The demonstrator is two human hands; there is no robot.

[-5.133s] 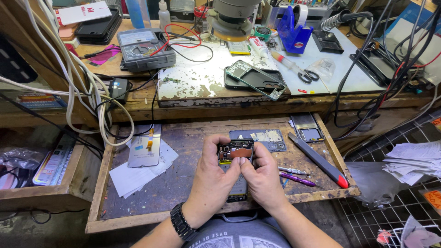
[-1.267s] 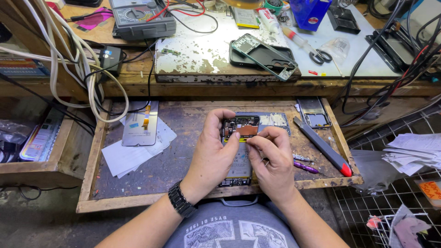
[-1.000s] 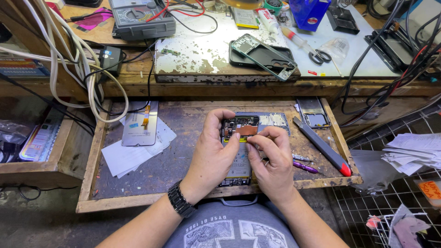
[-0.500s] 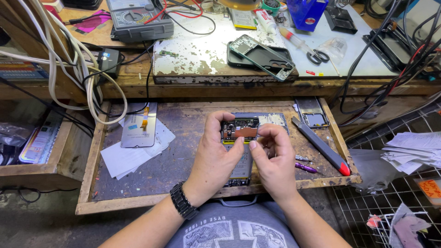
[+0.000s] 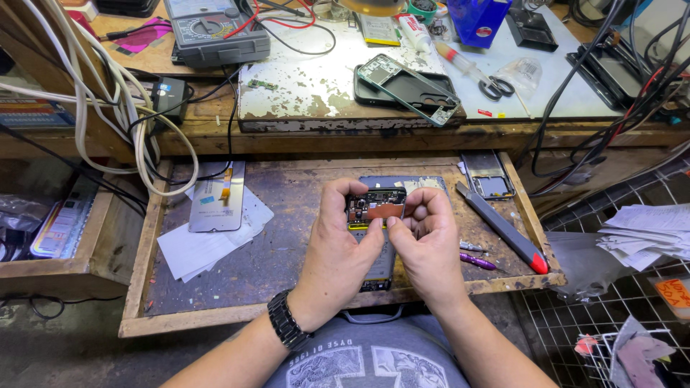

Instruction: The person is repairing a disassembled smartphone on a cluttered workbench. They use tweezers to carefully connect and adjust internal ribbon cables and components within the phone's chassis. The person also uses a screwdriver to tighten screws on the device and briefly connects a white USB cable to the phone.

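Observation:
An opened phone (image 5: pixel 376 208) with its circuit board and copper-coloured shield exposed is held up over the pulled-out wooden drawer (image 5: pixel 215 316). My left hand (image 5: pixel 338 248) grips its left side, thumb against the lower edge; a black watch sits on that wrist. My right hand (image 5: pixel 430 241) pinches the phone's right edge with curled fingers. Both thumbs meet under the board. The phone's lower part is hidden behind my hands.
In the drawer lie a phone screen panel (image 5: pixel 215 197) on white paper, a small frame part (image 5: pixel 490 179), a black tool with a red tip (image 5: pixel 503 230) and a purple pen (image 5: pixel 478 261). The bench above holds a multimeter (image 5: pixel 215 29), a green phone frame (image 5: pixel 406 82), scissors (image 5: pixel 496 86) and cables.
My hands stay on the phone throughout; over the last second my right fingers shifted from the top of the board to its right edge. The view moved slightly.

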